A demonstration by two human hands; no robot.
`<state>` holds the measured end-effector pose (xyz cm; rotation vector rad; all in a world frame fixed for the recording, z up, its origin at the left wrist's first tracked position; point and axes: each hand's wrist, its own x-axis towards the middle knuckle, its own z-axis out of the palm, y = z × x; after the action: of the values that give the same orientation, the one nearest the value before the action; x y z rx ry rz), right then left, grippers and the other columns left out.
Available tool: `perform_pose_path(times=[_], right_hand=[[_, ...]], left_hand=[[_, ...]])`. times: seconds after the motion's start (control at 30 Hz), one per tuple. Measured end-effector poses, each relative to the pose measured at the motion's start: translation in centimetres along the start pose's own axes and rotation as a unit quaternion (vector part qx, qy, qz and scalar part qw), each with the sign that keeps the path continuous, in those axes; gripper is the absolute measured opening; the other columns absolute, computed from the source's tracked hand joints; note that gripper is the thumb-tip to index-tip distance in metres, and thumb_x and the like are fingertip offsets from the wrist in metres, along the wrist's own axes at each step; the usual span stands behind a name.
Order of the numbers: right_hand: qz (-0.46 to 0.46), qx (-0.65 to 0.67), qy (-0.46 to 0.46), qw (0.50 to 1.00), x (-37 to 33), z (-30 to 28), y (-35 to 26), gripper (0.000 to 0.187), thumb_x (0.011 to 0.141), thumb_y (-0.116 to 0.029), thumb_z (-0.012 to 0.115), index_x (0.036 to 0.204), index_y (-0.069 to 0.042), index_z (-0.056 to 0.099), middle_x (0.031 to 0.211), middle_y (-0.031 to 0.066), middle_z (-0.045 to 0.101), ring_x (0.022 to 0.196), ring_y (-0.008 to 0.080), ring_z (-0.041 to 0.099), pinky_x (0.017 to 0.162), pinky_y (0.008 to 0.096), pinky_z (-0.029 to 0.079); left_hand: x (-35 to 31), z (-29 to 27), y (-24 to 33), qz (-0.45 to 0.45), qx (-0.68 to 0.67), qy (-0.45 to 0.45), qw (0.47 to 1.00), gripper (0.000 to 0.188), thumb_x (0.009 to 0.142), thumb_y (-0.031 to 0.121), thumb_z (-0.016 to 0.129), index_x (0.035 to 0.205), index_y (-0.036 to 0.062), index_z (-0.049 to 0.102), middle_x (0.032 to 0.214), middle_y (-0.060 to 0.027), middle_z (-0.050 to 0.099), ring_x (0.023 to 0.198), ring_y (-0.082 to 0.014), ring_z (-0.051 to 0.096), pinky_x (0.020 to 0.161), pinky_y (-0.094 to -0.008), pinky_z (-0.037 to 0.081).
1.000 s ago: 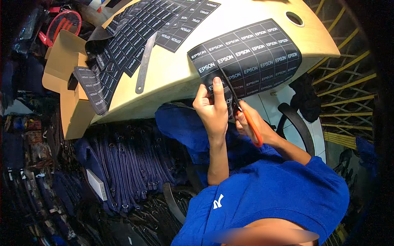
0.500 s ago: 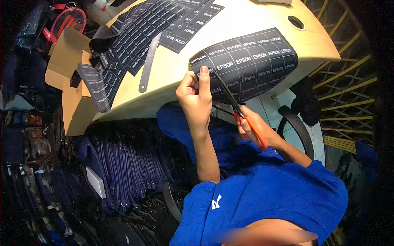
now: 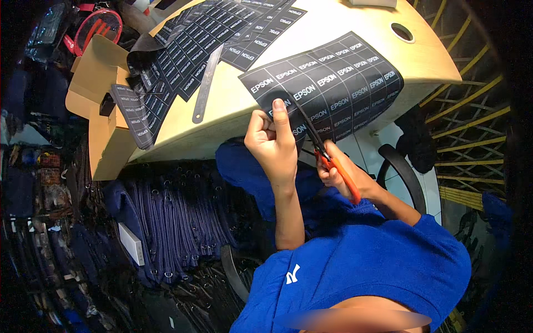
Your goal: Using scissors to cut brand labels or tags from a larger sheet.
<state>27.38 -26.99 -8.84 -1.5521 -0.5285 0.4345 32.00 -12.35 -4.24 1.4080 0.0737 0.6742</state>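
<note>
A black sheet (image 3: pixel 333 83) printed with white lettering in a grid bends over the table's front edge. My left hand (image 3: pixel 275 139) pinches it near its left end, thumb on top and fingers curled beneath. In my right hand (image 3: pixel 344 172) are scissors (image 3: pixel 347 180) with orange handles and dark blades. The blades point up and left along the sheet, close to the left thumb, and appear to straddle it at a grid line. Part of the lower blade is hidden by the sheet.
On the pale table (image 3: pixel 327 22) lie more black printed sheets (image 3: pixel 205 39) and a metal ruler (image 3: pixel 208 83). An opened cardboard box (image 3: pixel 105 133) stands at the left edge. Dark blue straps (image 3: pixel 172 227) hang below. A round hole (image 3: pixel 402 32) pierces the tabletop, and a folding gate (image 3: pixel 472 122) is at right.
The sheet's left end has swung left and flattened out. My left hand has shifted slightly down and right, still holding it; the scissor blades look closer together.
</note>
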Motion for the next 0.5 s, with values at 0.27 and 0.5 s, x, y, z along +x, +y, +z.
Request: perform_pose_path(times=[0.27,0.5], right_hand=[[0.024,0.107,0.005,0.994,-0.15,0.80,0.80,0.065,0.084,-0.066,0.045,0.103,-0.005,0.032,0.072,-0.0007,0.037,0.057,0.0050,0.030,0.047,0.0192,0.027],[0.011,-0.013,0.017,1.000,-0.20,0.12,0.29,0.063,0.087,-0.067,0.038,0.086,-0.004,0.039,0.070,0.0065,0.040,0.063,0.0155,0.040,0.056,0.0323,0.038]], left_hand=[[-0.93,0.59,0.54,0.013,-0.004,0.034,0.999,0.042,0.092,0.016,0.061,0.061,0.0101,0.032,0.055,0.0091,0.032,0.049,0.0030,0.027,0.042,-0.0185,0.019],[-1.06,0.36,0.70,0.010,-0.006,0.036,0.999,0.042,0.092,0.015,0.060,0.061,0.0102,0.032,0.055,0.0093,0.031,0.050,0.0027,0.027,0.042,-0.0192,0.018]])
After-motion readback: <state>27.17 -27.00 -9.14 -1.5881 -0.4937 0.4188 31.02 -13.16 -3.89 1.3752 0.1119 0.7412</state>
